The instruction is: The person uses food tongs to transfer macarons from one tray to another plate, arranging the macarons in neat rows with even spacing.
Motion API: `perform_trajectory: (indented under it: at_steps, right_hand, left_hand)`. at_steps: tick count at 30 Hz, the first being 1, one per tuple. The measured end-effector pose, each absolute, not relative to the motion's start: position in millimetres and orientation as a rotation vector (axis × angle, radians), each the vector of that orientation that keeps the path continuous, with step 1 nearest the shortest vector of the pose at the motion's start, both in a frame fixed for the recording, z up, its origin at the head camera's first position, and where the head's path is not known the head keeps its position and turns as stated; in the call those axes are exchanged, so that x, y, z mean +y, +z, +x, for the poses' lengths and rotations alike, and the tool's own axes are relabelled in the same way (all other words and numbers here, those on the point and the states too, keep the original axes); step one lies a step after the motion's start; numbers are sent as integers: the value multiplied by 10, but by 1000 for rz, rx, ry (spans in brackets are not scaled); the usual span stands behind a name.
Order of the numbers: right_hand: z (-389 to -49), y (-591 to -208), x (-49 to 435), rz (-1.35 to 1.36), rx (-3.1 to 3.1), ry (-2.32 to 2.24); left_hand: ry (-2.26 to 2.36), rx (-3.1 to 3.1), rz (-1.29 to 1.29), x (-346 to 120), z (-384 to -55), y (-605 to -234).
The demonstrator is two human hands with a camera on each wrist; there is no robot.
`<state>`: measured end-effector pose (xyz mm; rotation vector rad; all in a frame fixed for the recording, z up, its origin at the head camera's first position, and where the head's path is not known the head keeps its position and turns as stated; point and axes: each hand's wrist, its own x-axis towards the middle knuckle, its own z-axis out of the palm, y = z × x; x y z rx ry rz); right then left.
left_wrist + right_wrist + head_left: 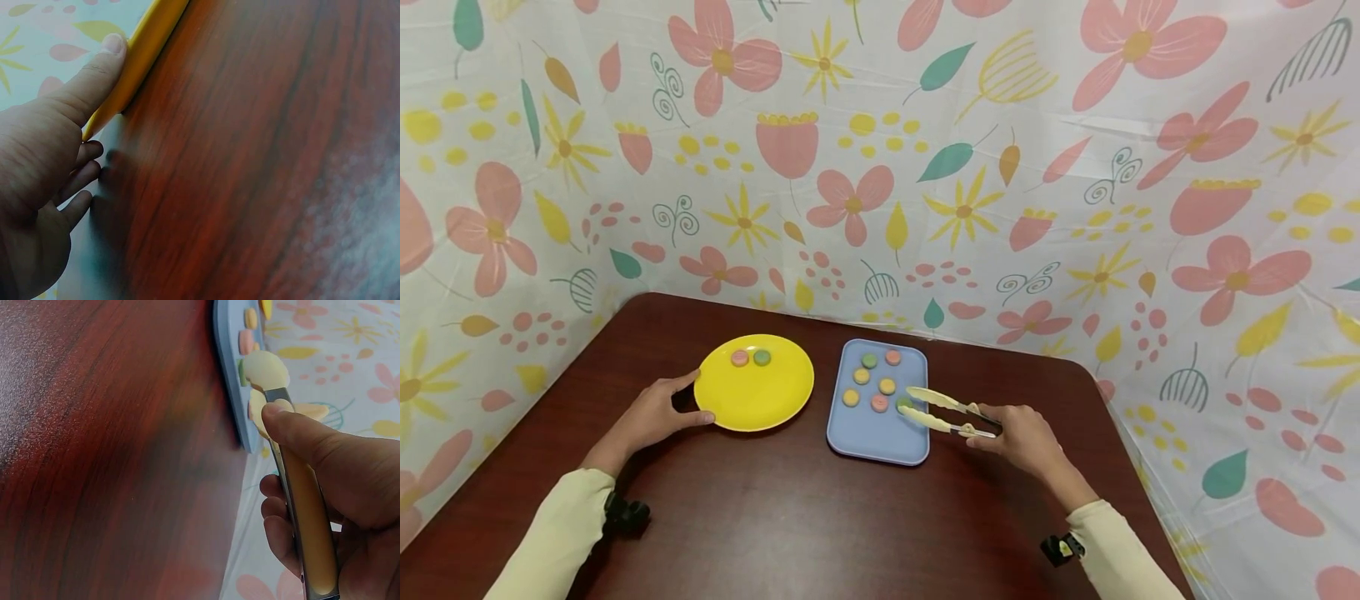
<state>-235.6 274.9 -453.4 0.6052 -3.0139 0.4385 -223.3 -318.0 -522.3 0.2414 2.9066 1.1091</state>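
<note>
My left hand [655,411] holds the left rim of a yellow plate [756,408], its thumb along the near edge. On that plate lie a pink macaron [740,358] and a green macaron [762,357]. My right hand [1024,437] grips a pair of tongs [309,531] with cream tips and metal arms. Their tips reach over the right side of a blue tray [872,437], on either side of a green macaron [903,403], partly hidden by them. Whether the tips touch it, I cannot tell. Several other pink, yellow and green macarons, including a yellow one [887,386], lie on the tray.
Plate and tray stand side by side on a dark brown wooden table [775,517]. Behind the table and along its sides hangs a white cloth [865,200] with a flower print. A dark wrist camera [625,515] sits on the left forearm, another [1062,549] on the right.
</note>
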Motion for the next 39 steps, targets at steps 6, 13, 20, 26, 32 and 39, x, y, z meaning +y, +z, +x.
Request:
perform_trajectory:
  at_steps: [6,13,20,26,32,39]
  right_hand:
    - [-2359,-4530,2739,626,-2997,401]
    - [-2351,-4542,2712,646,-2990,381]
    - [-2358,-4492,2685,632,-3009,365]
    - [-2394,-4418,2650,647,-3027,346]
    - [-2393,-4388,2631,676,-3015,314]
    - [-2373,-4406,2642,669,-3008,316]
  left_hand:
    - [1110,2911,245,-3184,-2230,-5226]
    - [1118,2914,261,-3182,-2226,-5247]
    - [1121,2907,258,-3171,-2221,-5233]
    - [1115,2907,247,-3173,-2207,-5229]
    - [1109,2903,228,-3163,-2199,-5225]
    - [1109,2904,231,-3168,-2211,-5223]
